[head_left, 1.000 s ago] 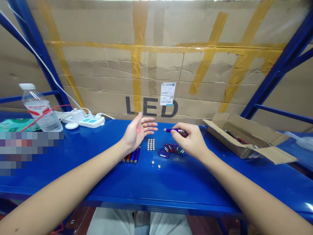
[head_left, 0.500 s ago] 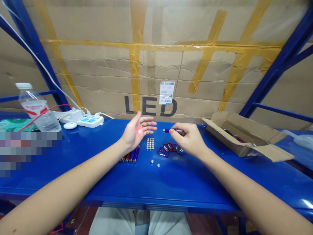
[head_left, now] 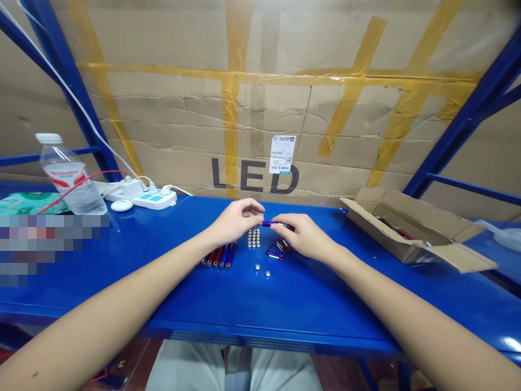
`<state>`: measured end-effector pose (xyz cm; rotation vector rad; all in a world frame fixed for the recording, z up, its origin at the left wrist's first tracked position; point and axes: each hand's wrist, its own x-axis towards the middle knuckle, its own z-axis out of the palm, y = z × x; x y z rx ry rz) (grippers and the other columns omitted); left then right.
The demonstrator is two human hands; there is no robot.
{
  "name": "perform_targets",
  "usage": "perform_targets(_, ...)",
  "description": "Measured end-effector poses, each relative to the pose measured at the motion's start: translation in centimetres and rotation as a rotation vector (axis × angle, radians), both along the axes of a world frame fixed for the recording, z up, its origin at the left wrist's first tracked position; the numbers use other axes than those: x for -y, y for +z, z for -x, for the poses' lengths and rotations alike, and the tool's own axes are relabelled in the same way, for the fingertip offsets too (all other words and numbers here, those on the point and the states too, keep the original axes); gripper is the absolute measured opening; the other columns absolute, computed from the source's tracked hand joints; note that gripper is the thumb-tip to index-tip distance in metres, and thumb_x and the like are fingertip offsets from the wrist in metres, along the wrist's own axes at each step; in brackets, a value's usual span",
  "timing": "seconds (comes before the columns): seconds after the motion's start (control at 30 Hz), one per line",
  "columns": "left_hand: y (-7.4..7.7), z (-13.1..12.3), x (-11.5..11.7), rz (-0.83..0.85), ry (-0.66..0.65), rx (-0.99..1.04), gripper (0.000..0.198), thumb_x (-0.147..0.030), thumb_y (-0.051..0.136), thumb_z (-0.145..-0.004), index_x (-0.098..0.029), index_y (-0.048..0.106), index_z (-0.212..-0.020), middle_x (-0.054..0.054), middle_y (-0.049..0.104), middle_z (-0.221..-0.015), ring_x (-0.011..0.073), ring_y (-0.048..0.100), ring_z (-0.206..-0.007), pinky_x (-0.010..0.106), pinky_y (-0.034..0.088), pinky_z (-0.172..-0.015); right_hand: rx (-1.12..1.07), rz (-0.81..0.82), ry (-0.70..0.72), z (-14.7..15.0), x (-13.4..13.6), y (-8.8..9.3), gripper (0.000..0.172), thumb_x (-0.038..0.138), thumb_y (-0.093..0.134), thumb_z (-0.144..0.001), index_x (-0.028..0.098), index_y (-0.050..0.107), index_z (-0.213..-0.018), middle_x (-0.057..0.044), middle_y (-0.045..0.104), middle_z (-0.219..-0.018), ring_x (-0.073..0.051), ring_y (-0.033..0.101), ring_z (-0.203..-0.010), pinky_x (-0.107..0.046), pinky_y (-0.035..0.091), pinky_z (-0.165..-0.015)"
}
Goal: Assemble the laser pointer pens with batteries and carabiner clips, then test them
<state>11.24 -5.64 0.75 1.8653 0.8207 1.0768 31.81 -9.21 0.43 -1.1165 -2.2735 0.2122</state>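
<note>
A slim purple laser pointer (head_left: pixel 268 223) spans the gap between my two hands, held level above the table. My right hand (head_left: pixel 303 232) is closed around its right part, thumb and fingers pinching the barrel. At its left tip, my left hand (head_left: pixel 239 221) has its fingers curled and pinches the end. Several silver button cells (head_left: pixel 254 238) stand in rows just below the pointer, and two loose button cells (head_left: pixel 262 270) lie nearer to me. Red and blue laser pointers (head_left: pixel 220 256) lie side by side under my left wrist. Carabiner clips (head_left: pixel 275 253) are partly hidden by my right hand.
An open cardboard box (head_left: pixel 378 231) with pens or pointers inside stands at the right. On the left are a water bottle (head_left: pixel 73 182), a white power strip (head_left: pixel 152 200) and a small white round-edged object (head_left: pixel 121 206). A large taped carton (head_left: pixel 183 130) backs the blue table (head_left: pixel 260 309).
My left hand has gone from an open palm with a red light spot on it to curled fingers at the pointer's tip. The red spot no longer shows. My right hand moved slightly left.
</note>
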Motion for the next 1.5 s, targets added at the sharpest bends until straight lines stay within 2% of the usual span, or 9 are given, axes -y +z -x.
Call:
perform_targets(0.13, -0.5, 0.2, -0.4, -0.037, -0.019, -0.145, 0.01, -0.024, 0.069, -0.074, -0.018, 0.069, -0.082, 0.005, 0.068, -0.077, 0.0199, 0.06, -0.072, 0.034, 0.045, -0.069, 0.032, 0.007, -0.014, 0.6, -1.4, -0.9, 0.029, 0.035, 0.046, -0.098, 0.02, 0.07, -0.098, -0.006, 0.073, -0.097, -0.02, 0.065, -0.089, -0.03, 0.044, -0.076)
perform_targets(0.23, -0.7, 0.4, -1.2, -0.093, 0.013, -0.155, 0.007, -0.022, 0.067, -0.074, -0.019, 0.069, -0.08, 0.005, 0.069, -0.076, 0.0203, 0.06, -0.072, 0.034, 0.045, -0.069, 0.023, 0.002, -0.041, 0.9, -2.7, -1.4, 0.022, 0.029, 0.051, -0.095, 0.019, 0.064, -0.11, -0.009, 0.071, -0.106, -0.021, 0.064, -0.093, -0.03, 0.044, -0.078)
perform_targets(0.4, -0.9, 1.0, -2.8, -0.144, 0.088, -0.169, 0.01, -0.022, 0.06, -0.077, -0.021, 0.07, -0.078, 0.003, 0.067, -0.069, 0.0198, 0.06, -0.066, 0.035, 0.045, -0.069, -0.005, 0.058, -0.088, 0.9, -3.9, -1.9, 0.02, 0.014, 0.047, -0.092, 0.017, 0.053, -0.111, -0.008, 0.069, -0.095, -0.02, 0.062, -0.085, -0.028, 0.042, -0.069)
perform_targets(0.53, -1.2, 1.4, -3.5, -0.12, 0.097, -0.15, 0.01, -0.025, 0.065, -0.073, -0.021, 0.073, -0.078, 0.004, 0.069, -0.068, 0.02, 0.06, -0.063, 0.035, 0.046, -0.067, 0.021, 0.022, -0.094, 0.8, -4.3, -2.0, 0.014, 0.015, 0.047, -0.093, 0.018, 0.058, -0.099, -0.008, 0.069, -0.096, -0.019, 0.062, -0.085, -0.029, 0.042, -0.072)
perform_targets(0.83, -2.4, 2.2, -5.5, -0.25, 0.113, -0.274, 0.005, -0.021, 0.069, -0.067, -0.024, 0.072, -0.066, 0.004, 0.069, -0.067, 0.0214, 0.059, -0.066, 0.034, 0.045, -0.071, 0.161, 0.02, -0.066, 1.0, -6.7, -2.6, 0.025, 0.011, 0.046, -0.092, 0.016, 0.07, -0.092, -0.011, 0.069, -0.097, -0.021, 0.062, -0.089, -0.032, 0.045, -0.082)
perform_targets(1.03, -2.7, 2.4, -5.9, -0.295, 0.109, -0.414, 0.008, -0.022, 0.066, -0.071, -0.024, 0.073, -0.068, 0.005, 0.07, -0.071, 0.0225, 0.061, -0.069, 0.033, 0.045, -0.071, 0.176, 0.017, -0.089, 0.9, -6.3, -3.4, 0.027, 0.011, 0.044, -0.092, 0.014, 0.07, -0.098, -0.012, 0.066, -0.098, -0.021, 0.06, -0.091, -0.033, 0.046, -0.085)
perform_targets(1.13, -2.8, 2.5, -5.8, -0.302, 0.078, -0.406, 0.008, -0.022, 0.066, -0.069, -0.024, 0.073, -0.067, 0.004, 0.07, -0.068, 0.0218, 0.061, -0.067, 0.031, 0.045, -0.067, 0.17, -0.008, -0.06, 0.9, -5.7, -3.3, 0.027, 0.019, 0.047, -0.093, 0.016, 0.068, -0.109, -0.012, 0.064, -0.103, -0.022, 0.059, -0.099, -0.036, 0.045, -0.091)
perform_targets(1.27, -3.1, 2.5, -5.6, -0.307, 0.054, -0.398, 0.008, -0.022, 0.065, -0.069, -0.024, 0.073, -0.066, 0.004, 0.071, -0.067, 0.0211, 0.06, -0.066, 0.03, 0.044, -0.065, 0.192, 0.01, -0.051, 0.9, -5.0, -3.1, 0.027, 0.018, 0.047, -0.093, 0.017, 0.07, -0.108, -0.011, 0.062, -0.102, -0.022, 0.058, -0.1, -0.036, 0.044, -0.093)
perform_targets(1.5, -2.3, 2.6, -4.9, -0.301, 0.067, -0.64, 0.015, -0.022, 0.059, -0.077, -0.021, 0.073, -0.082, 0.005, 0.074, -0.087, 0.0212, 0.065, -0.081, 0.03, 0.046, -0.073, 0.178, 0.001, -0.059, 0.9, -5.1, -3.4, 0.026, 0.016, 0.048, -0.092, 0.017, 0.07, -0.106, -0.011, 0.062, -0.101, -0.022, 0.058, -0.1, -0.036, 0.045, -0.092)
